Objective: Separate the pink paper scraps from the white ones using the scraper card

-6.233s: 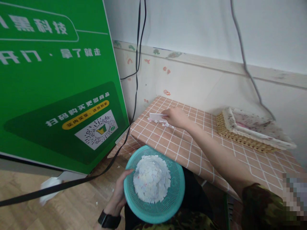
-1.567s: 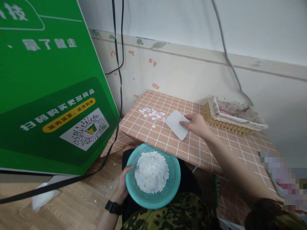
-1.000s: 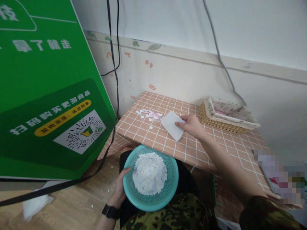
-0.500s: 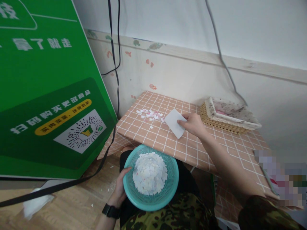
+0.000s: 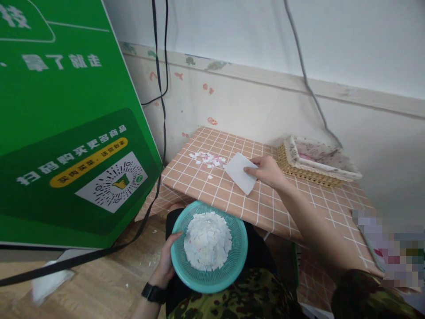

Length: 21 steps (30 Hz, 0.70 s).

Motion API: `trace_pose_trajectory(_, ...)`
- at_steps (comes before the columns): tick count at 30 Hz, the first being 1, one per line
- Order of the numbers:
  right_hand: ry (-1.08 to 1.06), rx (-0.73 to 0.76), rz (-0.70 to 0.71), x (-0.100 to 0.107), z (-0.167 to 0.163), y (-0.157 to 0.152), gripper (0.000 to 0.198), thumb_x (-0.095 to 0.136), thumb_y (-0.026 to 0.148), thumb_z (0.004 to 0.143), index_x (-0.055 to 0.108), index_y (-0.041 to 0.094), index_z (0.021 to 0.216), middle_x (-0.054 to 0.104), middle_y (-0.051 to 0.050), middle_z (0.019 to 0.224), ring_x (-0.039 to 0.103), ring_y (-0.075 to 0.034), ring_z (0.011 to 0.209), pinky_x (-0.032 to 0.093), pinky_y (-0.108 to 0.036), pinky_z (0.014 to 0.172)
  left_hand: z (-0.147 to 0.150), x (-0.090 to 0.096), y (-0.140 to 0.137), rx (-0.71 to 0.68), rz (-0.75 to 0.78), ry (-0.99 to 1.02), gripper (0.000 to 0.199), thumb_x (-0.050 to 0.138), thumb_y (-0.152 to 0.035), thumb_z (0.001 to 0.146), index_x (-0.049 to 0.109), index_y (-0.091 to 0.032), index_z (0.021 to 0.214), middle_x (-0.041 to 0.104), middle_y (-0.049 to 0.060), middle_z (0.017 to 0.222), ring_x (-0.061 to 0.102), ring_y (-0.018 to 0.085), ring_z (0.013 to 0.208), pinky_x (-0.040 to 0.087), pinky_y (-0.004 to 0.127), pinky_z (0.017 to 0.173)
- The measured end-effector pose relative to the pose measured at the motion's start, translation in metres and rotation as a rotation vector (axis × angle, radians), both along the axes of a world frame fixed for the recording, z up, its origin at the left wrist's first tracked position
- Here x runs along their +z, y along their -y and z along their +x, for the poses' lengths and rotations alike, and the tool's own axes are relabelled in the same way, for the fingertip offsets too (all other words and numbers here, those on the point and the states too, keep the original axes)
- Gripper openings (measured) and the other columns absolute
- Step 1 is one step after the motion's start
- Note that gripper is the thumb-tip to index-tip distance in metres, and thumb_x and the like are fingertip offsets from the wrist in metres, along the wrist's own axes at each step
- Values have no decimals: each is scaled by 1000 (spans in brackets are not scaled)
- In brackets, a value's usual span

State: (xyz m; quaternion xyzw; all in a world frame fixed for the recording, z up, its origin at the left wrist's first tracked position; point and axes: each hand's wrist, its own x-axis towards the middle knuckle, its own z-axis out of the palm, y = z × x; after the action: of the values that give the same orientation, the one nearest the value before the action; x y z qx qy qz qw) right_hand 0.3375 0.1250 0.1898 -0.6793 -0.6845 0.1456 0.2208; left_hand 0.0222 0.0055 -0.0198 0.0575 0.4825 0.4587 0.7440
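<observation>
My left hand (image 5: 168, 257) grips the left rim of a teal plastic colander (image 5: 243, 241), its thumb over the edge and its other fingers hidden underneath. Inside lies a heap of small white paper scraps (image 5: 207, 241). Over the table, my right hand (image 5: 267, 170) pinches a flat white card (image 5: 241, 173) by its right edge. The card's left corner touches or nearly touches a scatter of white and pinkish paper scraps (image 5: 208, 159) on the tabletop. One scrap lies apart, closer to the table's front edge.
A checked brown cloth covers the table (image 5: 186, 173). At its back right stands a lined wicker basket (image 5: 312, 175). A large green panel (image 5: 66, 97) fills the left side. Black cables (image 5: 163, 110) hang beside it, and a white bag (image 5: 51, 283) lies on the wooden floor.
My right hand has shifted the card slightly left, toward the scattered scraps, and the card has tilted a little. The colander and my left hand stay put.
</observation>
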Motion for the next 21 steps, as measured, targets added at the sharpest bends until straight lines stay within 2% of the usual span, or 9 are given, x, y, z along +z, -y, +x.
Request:
trace_pose_trajectory(5, 82, -21, 33, 0, 8, -7, 23, 55, 31, 70, 68, 13, 67, 55, -1, 53, 51, -13, 51, 32, -25, 49, 0, 1, 0, 12, -2, -6, 15, 70, -26, 66, 71, -13, 74, 74, 6, 69, 66, 20, 62, 53, 33, 66)
trace_pose_trajectory(16, 145, -26, 53, 4, 8, -19, 25, 55, 33, 69, 70, 12, 69, 52, -1, 52, 49, -13, 52, 32, -24, 49, -2, -4, 0, 12, 19, -9, 20, 71, -28, 66, 72, -12, 78, 74, 5, 71, 66, 21, 64, 52, 34, 69)
trace_pose_trajectory(21, 82, 54, 12, 6, 4, -15, 25, 54, 33, 70, 69, 12, 69, 50, 0, 51, 47, -12, 49, 31, -24, 48, -2, -7, 0, 16, 9, -9, 21, 72, -28, 65, 71, -12, 78, 74, 5, 70, 66, 21, 63, 52, 34, 69)
